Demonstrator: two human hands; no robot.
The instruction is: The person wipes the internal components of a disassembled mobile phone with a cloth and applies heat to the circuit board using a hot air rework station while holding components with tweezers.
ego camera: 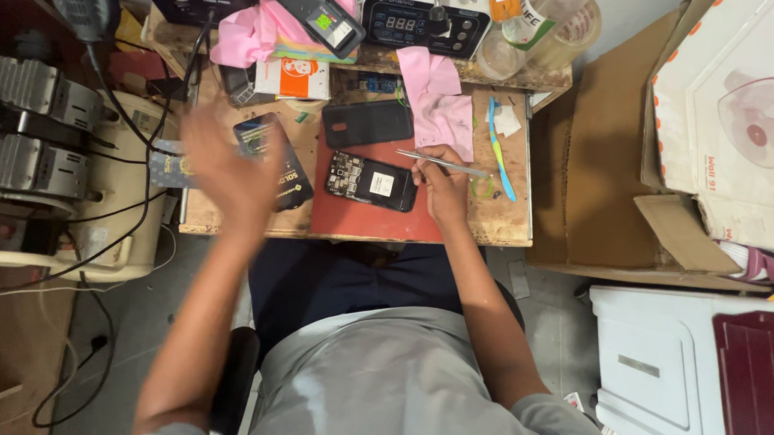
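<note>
An opened black phone [371, 182] with its circuit board showing lies on a red mat [344, 218] on the wooden bench. My right hand [442, 183] rests at the phone's right end and holds metal tweezers [440, 163] that point left over it. My left hand [224, 165] is blurred, raised with fingers spread above the bench's left part, and holds nothing. Beside it lies a dark phone-shaped panel [276, 158]. A black back cover [367, 122] lies just beyond the opened phone.
Pink cloths [438, 99], a blue-green pry tool [499, 148], an orange-white box [294, 77], a digital station [424, 21] and tape rolls [557, 26] crowd the bench's far side. A compressor-like machine [38, 137] with cables stands left. Cardboard boxes [725, 118] stand right.
</note>
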